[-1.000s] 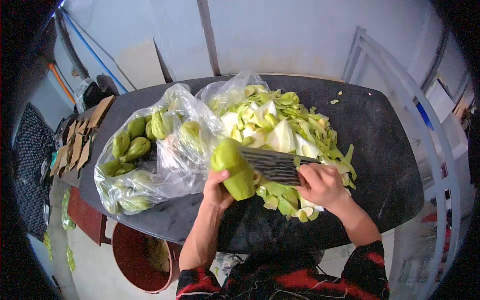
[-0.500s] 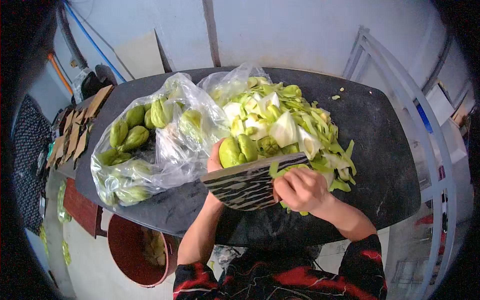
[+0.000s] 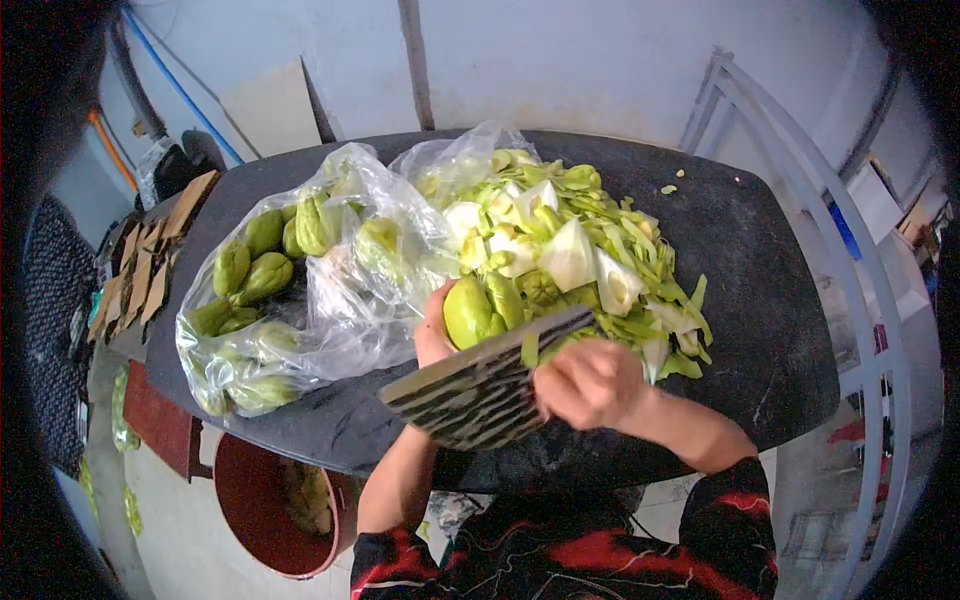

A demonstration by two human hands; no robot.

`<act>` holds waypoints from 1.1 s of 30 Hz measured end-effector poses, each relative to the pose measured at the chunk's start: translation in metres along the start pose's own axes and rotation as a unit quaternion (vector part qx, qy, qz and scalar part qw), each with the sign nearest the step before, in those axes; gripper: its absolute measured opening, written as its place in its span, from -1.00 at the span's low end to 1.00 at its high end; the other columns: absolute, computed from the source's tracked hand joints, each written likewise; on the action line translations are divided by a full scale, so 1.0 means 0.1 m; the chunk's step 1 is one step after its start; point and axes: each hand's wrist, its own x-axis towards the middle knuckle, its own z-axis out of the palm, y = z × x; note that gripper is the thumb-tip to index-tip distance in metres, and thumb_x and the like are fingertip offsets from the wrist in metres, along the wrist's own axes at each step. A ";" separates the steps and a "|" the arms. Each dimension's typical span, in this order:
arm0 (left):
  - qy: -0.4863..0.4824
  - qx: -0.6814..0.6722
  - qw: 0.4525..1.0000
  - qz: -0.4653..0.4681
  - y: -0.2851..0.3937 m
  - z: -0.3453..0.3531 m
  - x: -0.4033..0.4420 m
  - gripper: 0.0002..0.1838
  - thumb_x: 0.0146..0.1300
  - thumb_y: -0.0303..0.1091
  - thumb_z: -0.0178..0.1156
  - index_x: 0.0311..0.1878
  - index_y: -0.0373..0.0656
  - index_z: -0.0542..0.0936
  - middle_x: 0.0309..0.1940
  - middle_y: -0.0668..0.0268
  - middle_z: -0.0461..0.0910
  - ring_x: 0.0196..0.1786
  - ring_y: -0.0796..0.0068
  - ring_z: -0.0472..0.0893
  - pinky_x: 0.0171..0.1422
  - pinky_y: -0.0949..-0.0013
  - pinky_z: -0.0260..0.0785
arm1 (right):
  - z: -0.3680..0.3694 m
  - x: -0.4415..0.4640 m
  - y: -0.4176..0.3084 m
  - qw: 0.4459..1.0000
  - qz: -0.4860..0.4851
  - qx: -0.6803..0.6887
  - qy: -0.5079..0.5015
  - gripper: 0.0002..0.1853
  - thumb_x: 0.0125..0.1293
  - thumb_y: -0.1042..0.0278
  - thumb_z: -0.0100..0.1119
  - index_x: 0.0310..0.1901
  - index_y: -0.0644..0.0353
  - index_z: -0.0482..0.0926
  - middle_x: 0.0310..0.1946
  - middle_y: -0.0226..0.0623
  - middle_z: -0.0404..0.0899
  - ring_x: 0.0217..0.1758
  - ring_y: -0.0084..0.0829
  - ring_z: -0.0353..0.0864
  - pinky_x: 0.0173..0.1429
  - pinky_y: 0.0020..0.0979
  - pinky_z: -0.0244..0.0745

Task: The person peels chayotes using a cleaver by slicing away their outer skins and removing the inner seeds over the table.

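A pale green chayote [image 3: 472, 312] is in my left hand [image 3: 432, 330], whose fingers curl around its left side. My right hand [image 3: 592, 385] is closed around the handle of a wide cleaver [image 3: 470, 385]. Dark and light stripes show on its blade, which slants across in front of the chayote and hides part of my left wrist. A strip of green peel [image 3: 530, 348] clings to the blade near my right hand. Just beyond the chayote lies a heap of peelings and cut white pieces [image 3: 570, 255].
Left of the heap, a clear plastic bag [image 3: 330, 320] holds several whole chayotes [image 3: 265, 278] on the black table [image 3: 760, 300]. A red-brown bucket [image 3: 240, 510] with pale scraps stands on the floor. Grey metal railing [image 3: 845, 260] runs along the right side.
The cleaver has moved toward me and slightly left, with its blade tilted more steeply. My right hand has shifted a little with it. The chayote remains in my left hand.
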 end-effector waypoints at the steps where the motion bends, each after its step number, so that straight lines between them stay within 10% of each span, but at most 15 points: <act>1: -0.027 0.070 0.996 0.039 0.17 0.00 0.03 -0.25 -0.08 -0.21 0.50 0.18 -0.26 0.41 -0.16 0.18 0.65 -0.10 0.41 0.62 0.07 0.36 0.46 | 0.04 -0.04 0.12 0.998 0.017 -0.047 -0.029 -0.82 0.10 0.30 0.21 -0.49 0.12 0.42 -0.70 -0.45 0.32 -0.67 -0.45 0.47 -0.61 -0.39 0.43; 8: -0.109 0.162 0.972 0.134 0.22 -0.07 0.06 -0.18 -0.24 -0.27 0.54 0.13 -0.42 0.40 -0.15 0.13 0.64 -0.08 0.35 0.64 0.07 0.31 0.47 | 0.12 -0.20 0.32 0.995 0.090 -0.047 -0.018 -0.86 0.12 0.41 0.16 -0.49 0.11 0.38 -0.67 -0.34 0.44 -0.63 -0.36 0.58 -0.55 -0.33 0.53; 10: -0.123 0.073 0.990 -0.015 0.33 -0.04 -0.01 -0.15 -0.30 -0.30 0.55 0.14 -0.39 0.41 -0.10 0.13 0.63 -0.08 0.35 0.63 0.12 0.27 0.46 | 0.23 -0.41 0.46 0.982 0.150 -0.077 -0.090 -0.91 0.13 0.45 0.14 -0.41 0.12 0.41 -0.67 -0.29 0.47 -0.61 -0.30 0.62 -0.52 -0.31 0.57; 21: -0.124 -0.193 0.961 -0.153 0.36 -0.12 0.04 -0.14 -0.10 -0.26 0.52 0.27 -0.35 0.34 0.08 0.12 0.54 0.11 0.27 0.57 0.26 0.19 0.42 | 0.05 -0.53 0.59 0.923 0.354 -0.044 -0.143 -0.79 0.10 0.40 0.26 -0.27 0.16 0.44 -0.45 -0.16 0.63 -0.42 0.02 0.63 -0.35 -0.07 0.55; 26: -0.215 -0.435 0.843 -0.233 0.16 -0.52 0.15 -0.07 0.02 0.01 0.40 0.37 -0.31 0.24 0.16 -0.06 0.46 0.09 -0.04 0.59 0.07 -0.04 0.58 | -0.05 -0.44 0.51 0.928 0.356 0.000 -0.110 -0.79 0.11 0.37 0.28 -0.28 0.15 0.44 -0.48 -0.16 0.62 -0.43 -0.01 0.64 -0.36 -0.07 0.55; 33: -0.213 -0.443 0.845 -0.212 0.22 -0.36 0.08 -0.08 -0.07 -0.14 0.43 0.36 -0.26 0.26 0.08 -0.04 0.53 0.09 -0.02 0.59 0.11 -0.08 0.54 | -0.08 -0.33 0.44 0.953 0.296 0.047 -0.033 -0.81 0.00 0.50 0.29 -0.39 0.19 0.44 -0.58 -0.21 0.54 -0.53 -0.10 0.60 -0.47 -0.20 0.46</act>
